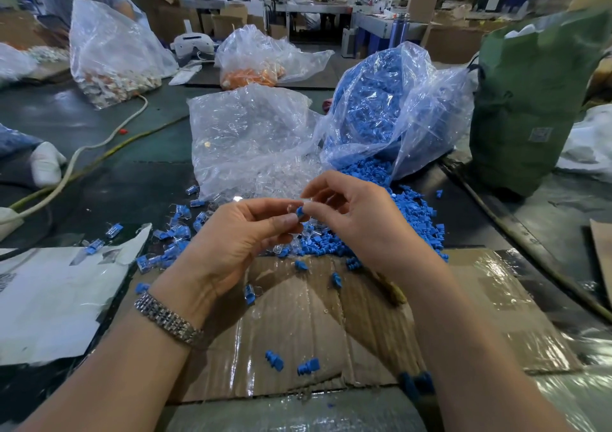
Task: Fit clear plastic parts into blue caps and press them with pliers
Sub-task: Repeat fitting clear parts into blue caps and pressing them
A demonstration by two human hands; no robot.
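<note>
My left hand (pixel 231 243) pinches a small clear plastic part (pixel 290 207) between thumb and fingers. My right hand (pixel 357 219) pinches a blue cap (pixel 300 212) right against that part, above the work surface. Loose blue caps (pixel 414 213) spill from an open bag of blue caps (pixel 381 107) behind my right hand. A bag of clear parts (pixel 251 140) lies behind my left hand. Several fitted clear-and-blue pieces (pixel 172 233) lie at the left. No pliers are in view.
Flattened cardboard (pixel 298 325) covered with tape lies under my hands, with a few stray caps (pixel 308 365) on it. A white sheet (pixel 49 292) lies at the left, a green bag (pixel 530 100) at the right. Cables (pixel 109 140) cross the table; another person works at the far left.
</note>
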